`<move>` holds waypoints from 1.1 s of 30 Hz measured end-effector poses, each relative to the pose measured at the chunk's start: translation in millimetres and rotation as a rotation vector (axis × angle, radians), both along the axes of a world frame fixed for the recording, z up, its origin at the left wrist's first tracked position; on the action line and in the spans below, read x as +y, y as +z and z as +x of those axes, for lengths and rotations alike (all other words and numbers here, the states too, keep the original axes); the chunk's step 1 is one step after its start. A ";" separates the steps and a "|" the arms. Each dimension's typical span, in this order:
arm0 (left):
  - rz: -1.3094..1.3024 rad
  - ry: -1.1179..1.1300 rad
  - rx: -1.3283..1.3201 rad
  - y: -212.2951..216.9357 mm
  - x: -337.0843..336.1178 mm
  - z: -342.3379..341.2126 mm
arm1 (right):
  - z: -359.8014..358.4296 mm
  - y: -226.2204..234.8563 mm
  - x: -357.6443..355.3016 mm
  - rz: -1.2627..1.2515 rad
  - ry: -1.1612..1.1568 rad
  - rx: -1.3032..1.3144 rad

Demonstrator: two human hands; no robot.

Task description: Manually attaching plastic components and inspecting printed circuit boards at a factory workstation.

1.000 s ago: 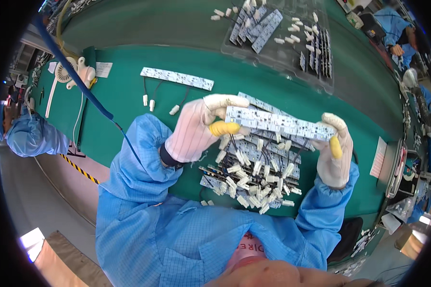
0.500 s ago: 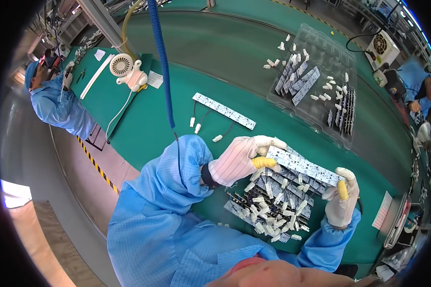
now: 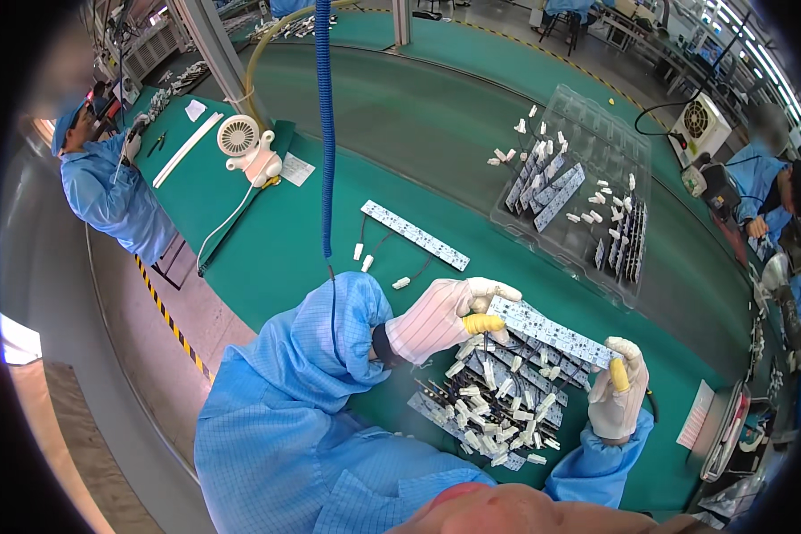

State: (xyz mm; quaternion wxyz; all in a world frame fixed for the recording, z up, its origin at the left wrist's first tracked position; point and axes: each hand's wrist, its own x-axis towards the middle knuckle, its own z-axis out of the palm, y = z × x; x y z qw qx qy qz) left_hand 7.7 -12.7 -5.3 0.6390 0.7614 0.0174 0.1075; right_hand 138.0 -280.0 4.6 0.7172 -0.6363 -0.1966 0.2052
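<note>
Both gloved hands hold one white circuit board strip (image 3: 556, 333) by its two ends, tilted down to the right. My left hand (image 3: 445, 313), with a yellow-covered fingertip, pinches the left end. My right hand (image 3: 616, 392), also with a yellow-covered finger, grips the right end. Directly below lies a heap of similar strips with white connectors (image 3: 498, 423) and dark wires, partly hidden by the held strip. Farther left on the green mat, a separate strip (image 3: 416, 235) lies with three connectors on wires.
A clear plastic tray (image 3: 587, 107) with several strips lies beyond the mat. A blue coiled hose (image 3: 324, 133) hangs down near my left sleeve. A small white fan (image 3: 238, 136) stands at the far left. Co-workers in blue sit at both sides.
My view has tilted, so the surroundings sit lower in the picture. Both hands keep hold of the strip, with little visible change in their grip.
</note>
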 end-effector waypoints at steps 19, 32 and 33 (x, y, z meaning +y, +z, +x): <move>0.118 -0.013 0.048 10.4 3.4 3.3 | 3.7 4.5 -5.4 -0.093 0.029 -0.078; -0.012 -0.045 0.068 6.4 1.0 1.5 | -1.5 1.7 -0.1 0.039 0.006 0.031; 0.009 -0.005 0.015 4.2 -0.7 2.1 | 0.8 -0.1 0.9 0.057 0.003 -0.006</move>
